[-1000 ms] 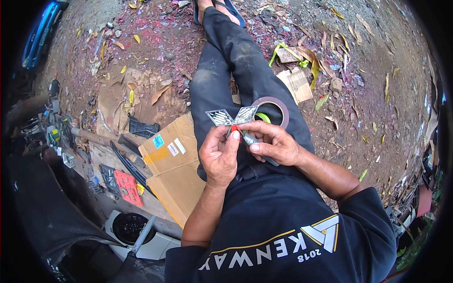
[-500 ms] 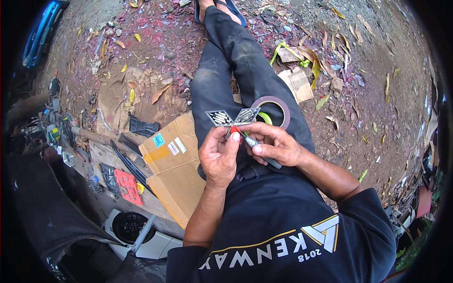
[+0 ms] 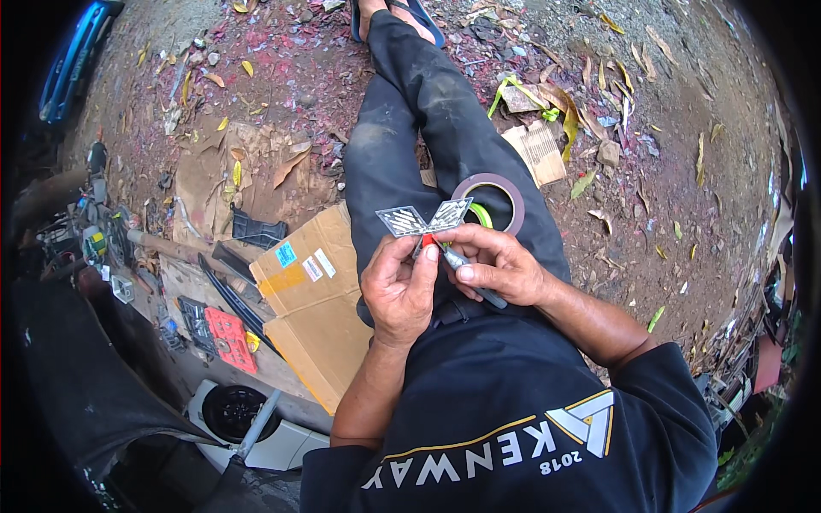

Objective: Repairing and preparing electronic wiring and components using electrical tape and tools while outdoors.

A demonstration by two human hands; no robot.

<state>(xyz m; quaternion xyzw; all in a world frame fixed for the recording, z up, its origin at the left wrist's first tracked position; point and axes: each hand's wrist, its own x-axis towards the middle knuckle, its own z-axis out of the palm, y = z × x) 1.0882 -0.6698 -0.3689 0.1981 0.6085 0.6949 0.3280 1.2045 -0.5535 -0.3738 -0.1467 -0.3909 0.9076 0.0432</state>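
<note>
Over my lap, my left hand pinches the lower part of a car emblem between thumb and fingers. That emblem has two flat, silver-and-dark diamond-shaped wings, with a small red part at their base. My right hand is closed around a slim grey hand tool; its tip is near the red part and too small to make out. The right index finger reaches to the emblem's right wing. Just beyond this hand, a brown roll of tape and a green roll rest on my thigh.
Left of my legs lie a flattened cardboard box, a black plastic piece and a red tool case. A white part with a black round piece sits lower left. Leaves and cardboard scraps litter the dirt ground.
The emblem has tilted slightly in my fingers, so its wings catch the light differently. Both hands keep their hold in nearly the same place.
</note>
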